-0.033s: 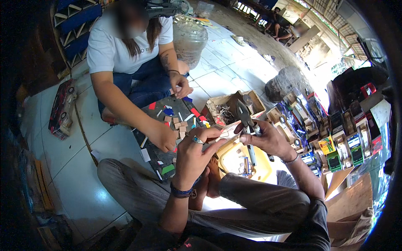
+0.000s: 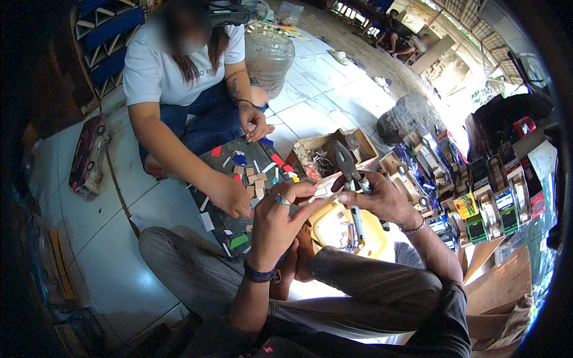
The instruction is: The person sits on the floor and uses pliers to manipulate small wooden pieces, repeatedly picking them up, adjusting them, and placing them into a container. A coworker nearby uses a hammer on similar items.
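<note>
My left hand (image 2: 279, 222), wearing a ring, pinches a small pale piece (image 2: 322, 191), apparently wood, between thumb and fingers. A pair of pliers (image 2: 345, 160) with dark jaws and light grey handles is gripped in my right hand (image 2: 379, 200). The jaws point up and away from me, and nothing shows between them. My right thumb lies close to the far end of the pale piece; I cannot tell whether it touches. Beneath my hands stands a yellow basin (image 2: 382, 240) with a few small things inside.
Across from me, a seated person (image 2: 179, 89) reaches one hand to small wooden blocks (image 2: 255, 179) on a dark board (image 2: 206, 194) scattered with coloured scraps. A wooden box (image 2: 304, 147) holds metal bits. Several toy trucks (image 2: 477, 206) crowd the right; another toy vehicle (image 2: 89, 156) lies left.
</note>
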Motion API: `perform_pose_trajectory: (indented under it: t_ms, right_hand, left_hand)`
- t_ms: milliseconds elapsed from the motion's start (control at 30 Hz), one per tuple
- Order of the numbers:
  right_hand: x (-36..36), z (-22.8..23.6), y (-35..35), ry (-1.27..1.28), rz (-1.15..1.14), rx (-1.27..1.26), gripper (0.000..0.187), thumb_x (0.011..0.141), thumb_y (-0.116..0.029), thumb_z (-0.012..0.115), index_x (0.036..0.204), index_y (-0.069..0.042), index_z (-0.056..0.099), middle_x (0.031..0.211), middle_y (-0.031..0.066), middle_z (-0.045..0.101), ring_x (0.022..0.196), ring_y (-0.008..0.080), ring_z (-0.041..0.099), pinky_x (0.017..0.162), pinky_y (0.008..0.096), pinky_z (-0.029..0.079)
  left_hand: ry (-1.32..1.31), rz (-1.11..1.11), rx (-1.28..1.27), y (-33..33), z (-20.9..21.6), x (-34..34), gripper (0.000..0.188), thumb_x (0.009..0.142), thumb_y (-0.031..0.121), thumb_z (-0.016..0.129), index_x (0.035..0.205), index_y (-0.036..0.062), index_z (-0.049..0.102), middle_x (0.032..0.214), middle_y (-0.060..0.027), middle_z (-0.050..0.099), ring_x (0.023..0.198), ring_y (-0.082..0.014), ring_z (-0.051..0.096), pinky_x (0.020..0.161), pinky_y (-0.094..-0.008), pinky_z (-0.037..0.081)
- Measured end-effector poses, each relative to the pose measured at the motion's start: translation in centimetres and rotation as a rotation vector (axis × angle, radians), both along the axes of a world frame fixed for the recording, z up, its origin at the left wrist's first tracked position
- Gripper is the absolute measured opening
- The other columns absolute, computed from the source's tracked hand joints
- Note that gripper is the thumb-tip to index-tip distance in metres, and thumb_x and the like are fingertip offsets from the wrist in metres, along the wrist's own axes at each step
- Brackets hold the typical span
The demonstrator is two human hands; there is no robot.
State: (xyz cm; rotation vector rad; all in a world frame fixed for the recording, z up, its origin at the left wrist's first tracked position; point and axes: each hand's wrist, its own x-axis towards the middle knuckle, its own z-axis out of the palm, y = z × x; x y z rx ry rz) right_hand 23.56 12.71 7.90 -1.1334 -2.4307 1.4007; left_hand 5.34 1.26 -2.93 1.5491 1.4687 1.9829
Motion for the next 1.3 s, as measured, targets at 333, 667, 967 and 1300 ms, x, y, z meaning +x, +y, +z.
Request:
perform_pose_trajectory:
  t_ms: [333,667,967,1300]
  right_hand:
    - [3.1,-6.5,4.7,0.027,-0.123,-0.186,0.039,0.097,-0.028,0.073,0.119,0.002,0.065,0.103,0.0052,0.073,0.092,0.0109,0.065,0.079,0.0253,0.053]
    - [12.4,-10.5,17.3,0.053,-0.784,-0.159,0.034,0.092,-0.050,0.072,0.104,-0.017,0.077,0.094,-0.0024,0.067,0.083,0.0144,0.058,0.076,0.0342,0.044]
    - [14.3,-17.1,12.2,-0.354,-0.529,-0.269,0.048,0.090,-0.055,0.073,0.113,-0.013,0.074,0.107,0.0053,0.071,0.106,0.0198,0.063,0.086,0.0469,0.051]
    - [13.6,-20.4,8.0,-0.645,-0.113,-0.213,0.055,0.086,-0.059,0.074,0.096,-0.005,0.075,0.084,0.0059,0.074,0.076,0.0189,0.069,0.069,0.0356,0.056]
  left_hand:
    - [0.022,-0.355,-0.380,2.0,-3.3,1.7,0.054,0.087,0.019,0.080,0.133,0.0060,0.054,0.120,-0.0188,0.068,0.102,-0.0339,0.070,0.086,-0.0437,0.056]
    - [0.383,-0.624,-0.876,4.5,-14.0,4.6,0.056,0.092,0.039,0.071,0.125,-0.0046,0.060,0.123,-0.0285,0.066,0.122,-0.0416,0.060,0.101,-0.0496,0.049]
    - [0.211,-0.392,-0.600,6.2,-24.7,9.9,0.030,0.103,0.016,0.049,0.119,-0.0076,0.058,0.106,-0.0327,0.067,0.104,-0.0492,0.063,0.091,-0.0548,0.050]
    - [0.353,-0.222,-0.891,6.2,-28.0,10.2,0.047,0.103,0.011,0.046,0.147,-0.0040,0.042,0.145,-0.0307,0.050,0.130,-0.0460,0.052,0.108,-0.0484,0.046]
